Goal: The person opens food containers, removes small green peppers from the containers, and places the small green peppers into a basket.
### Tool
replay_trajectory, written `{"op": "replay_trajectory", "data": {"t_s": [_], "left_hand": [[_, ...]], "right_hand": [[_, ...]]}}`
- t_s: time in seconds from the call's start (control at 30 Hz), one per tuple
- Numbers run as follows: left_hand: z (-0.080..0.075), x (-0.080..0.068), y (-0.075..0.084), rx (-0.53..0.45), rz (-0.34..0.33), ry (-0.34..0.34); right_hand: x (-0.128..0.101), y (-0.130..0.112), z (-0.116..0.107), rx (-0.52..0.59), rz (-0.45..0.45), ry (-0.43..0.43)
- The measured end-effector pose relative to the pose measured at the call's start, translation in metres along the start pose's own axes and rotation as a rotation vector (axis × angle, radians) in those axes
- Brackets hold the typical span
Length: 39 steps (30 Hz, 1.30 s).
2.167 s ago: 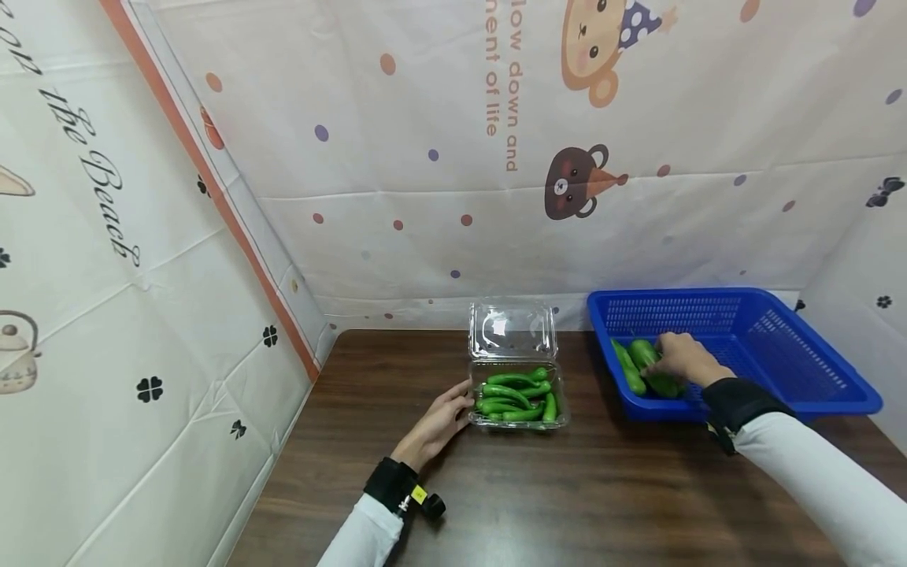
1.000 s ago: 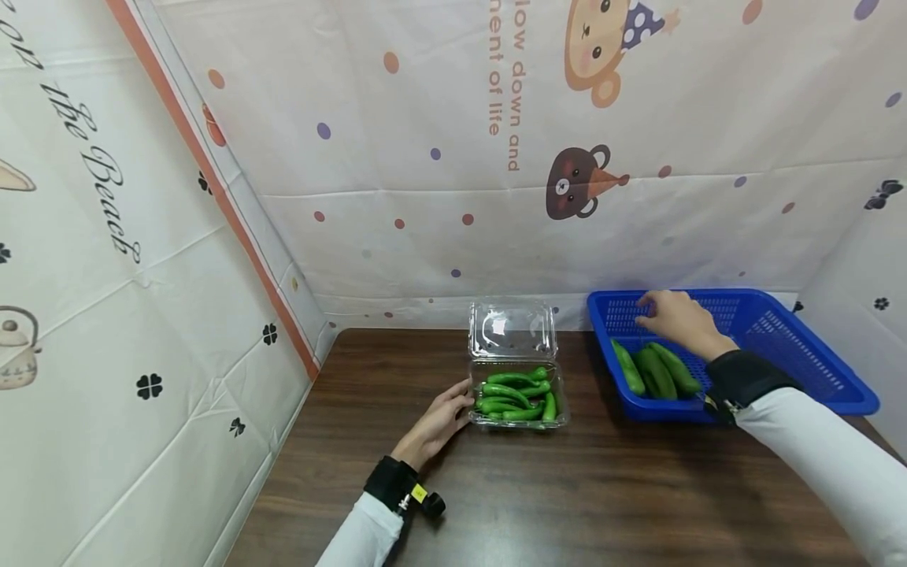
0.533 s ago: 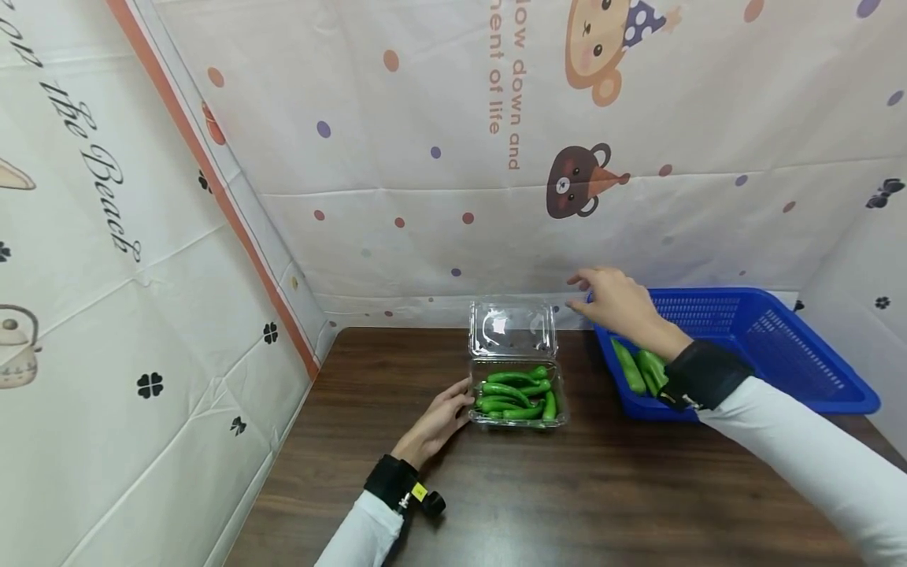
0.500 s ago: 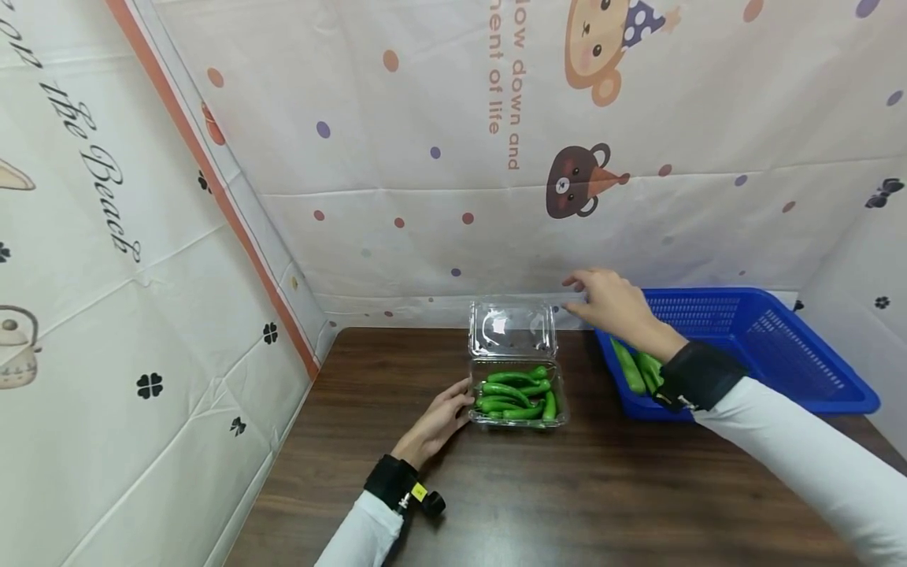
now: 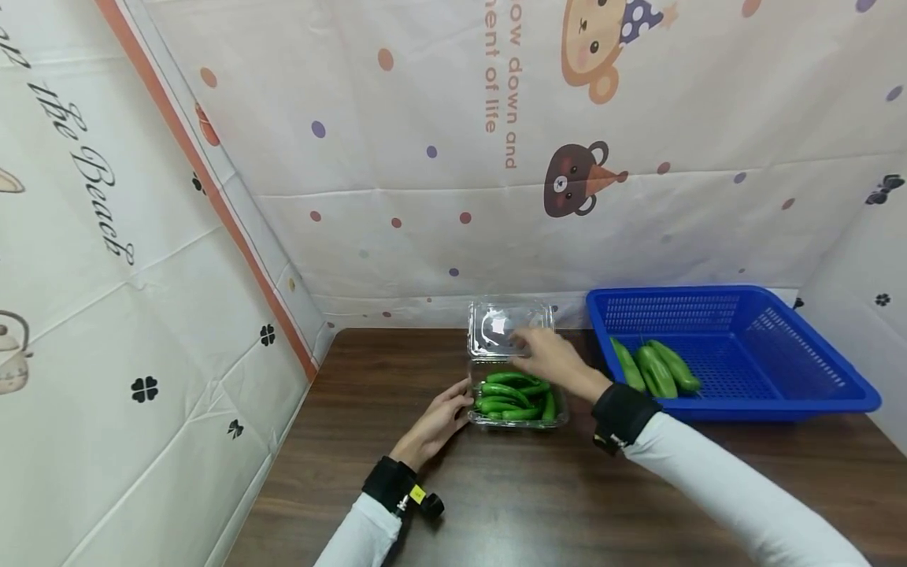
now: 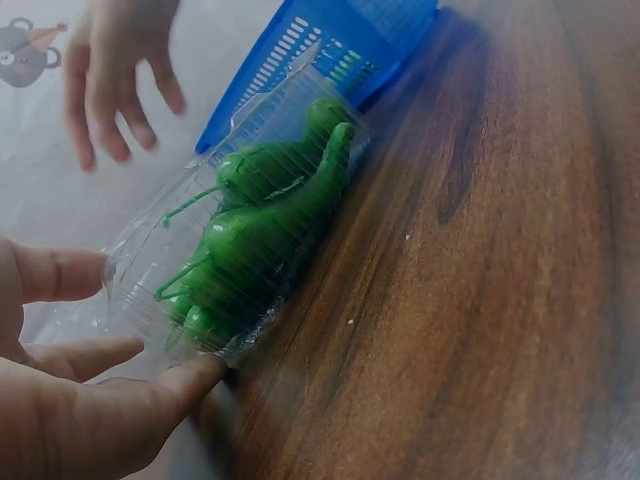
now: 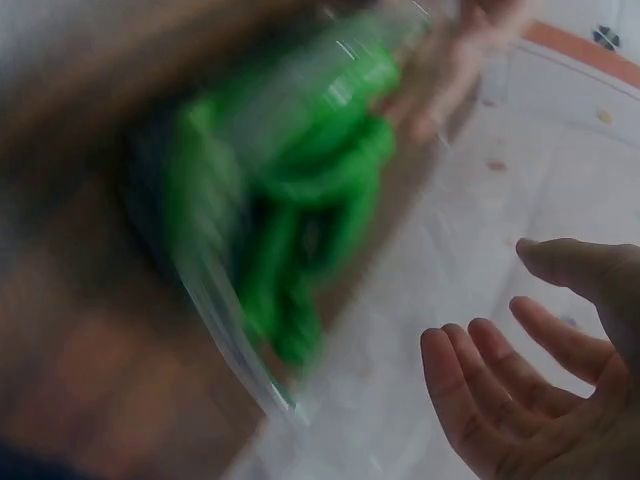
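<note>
That clear plastic clamshell box [image 5: 517, 394] of green peppers [image 5: 516, 396] looks flimsy and light, so left hand [image 5: 435, 421] steadies its side flat-fingered, right hand [image 5: 549, 358] hovering empty, fingers loose, over its raised lid [image 5: 506, 327].

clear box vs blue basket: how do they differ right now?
The clear box is small and see-through; the blue basket is larger, opaque and perforated. The box has a hinged lid standing open; the basket has none. The box is packed with thin green peppers; the basket holds only a few fatter green vegetables at its left end. The left hand touches the box; no hand touches the basket. Both sit on the wooden table.
</note>
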<state>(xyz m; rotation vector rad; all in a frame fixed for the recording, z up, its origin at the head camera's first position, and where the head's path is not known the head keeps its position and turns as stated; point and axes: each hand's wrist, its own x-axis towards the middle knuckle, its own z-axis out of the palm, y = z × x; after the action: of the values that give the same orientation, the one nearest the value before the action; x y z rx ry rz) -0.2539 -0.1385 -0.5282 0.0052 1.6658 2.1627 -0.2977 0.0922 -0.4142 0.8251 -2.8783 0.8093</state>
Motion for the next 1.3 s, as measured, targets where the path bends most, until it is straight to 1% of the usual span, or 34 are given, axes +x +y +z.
{"op": "replay_trajectory", "data": {"t_s": [0.03, 0.17, 0.27, 0.37, 0.5, 0.9, 1.07, 1.3], "left_hand": [[0.000, 0.000, 0.000, -0.001, -0.002, 0.003], [-0.001, 0.000, 0.000, 0.009, 0.004, 0.007], [-0.002, 0.001, -0.002, 0.011, -0.002, 0.003], [-0.002, 0.002, -0.004, 0.014, -0.008, -0.005], [-0.002, 0.001, -0.004, 0.015, -0.012, -0.005], [-0.001, 0.003, -0.003, 0.006, -0.016, 0.016], [-0.001, 0.002, -0.003, 0.004, -0.024, 0.026], [-0.001, 0.002, 0.000, 0.018, -0.026, 0.031]], "right_hand": [[0.000, 0.001, 0.008, 0.018, -0.002, -0.011], [0.000, 0.006, 0.035, -0.010, -0.037, -0.030], [-0.002, 0.009, 0.049, -0.039, -0.037, -0.063], [-0.004, 0.011, 0.058, -0.053, -0.019, -0.110], [-0.006, 0.011, 0.064, -0.071, -0.007, -0.135], [-0.002, 0.012, 0.076, -0.116, 0.013, -0.152], [-0.001, 0.013, 0.079, -0.107, -0.007, -0.138], [0.000, 0.014, 0.081, -0.066, -0.005, -0.118]]}}
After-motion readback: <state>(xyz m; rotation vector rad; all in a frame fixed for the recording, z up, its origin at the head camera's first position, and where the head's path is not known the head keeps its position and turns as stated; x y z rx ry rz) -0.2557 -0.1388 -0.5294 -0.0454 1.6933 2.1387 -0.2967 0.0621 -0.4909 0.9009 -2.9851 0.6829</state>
